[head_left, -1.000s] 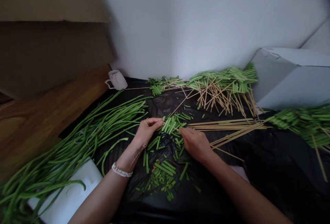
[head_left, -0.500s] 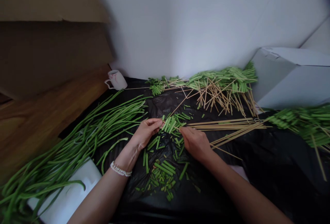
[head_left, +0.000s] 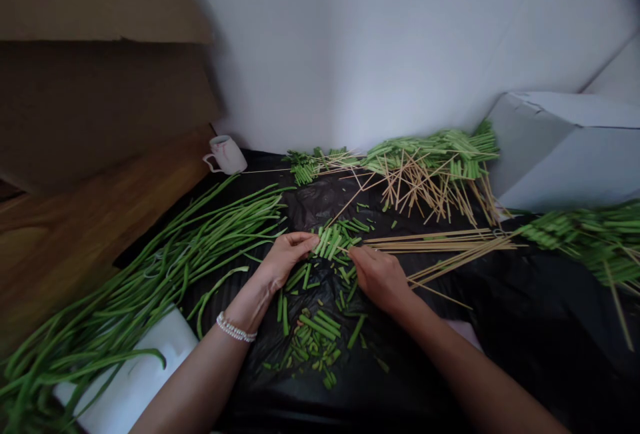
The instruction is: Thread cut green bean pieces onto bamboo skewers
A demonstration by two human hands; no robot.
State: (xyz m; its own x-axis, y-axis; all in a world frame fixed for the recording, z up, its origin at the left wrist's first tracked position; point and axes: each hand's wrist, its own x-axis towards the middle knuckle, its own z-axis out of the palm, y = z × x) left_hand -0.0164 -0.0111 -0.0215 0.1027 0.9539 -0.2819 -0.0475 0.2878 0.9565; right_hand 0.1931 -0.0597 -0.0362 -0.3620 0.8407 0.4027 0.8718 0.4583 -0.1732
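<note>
My left hand [head_left: 289,255] is closed in a pinch at the left end of a short row of cut green bean pieces [head_left: 330,242]. On the right of that row, my right hand [head_left: 379,274] pinches a thin wooden skewer, whose light tip shows between the pieces and my fingers. More cut pieces [head_left: 320,327] lie loose below my hands on black plastic [head_left: 280,387]. Bare skewers [head_left: 440,242] lie just right of my right hand. What my left fingertips hold is partly hidden, but it looks like a bean piece.
Long green beans [head_left: 200,241] lie at the left, partly over a white block [head_left: 145,371]. A white mug [head_left: 226,155] stands behind them. Skewered beans [head_left: 430,154] are piled at the back, with another pile [head_left: 590,234] at the right, near a white box [head_left: 560,147].
My left hand has shifted very slightly, with its fingertips a little lower beside the bean row. My right hand stays almost in place.
</note>
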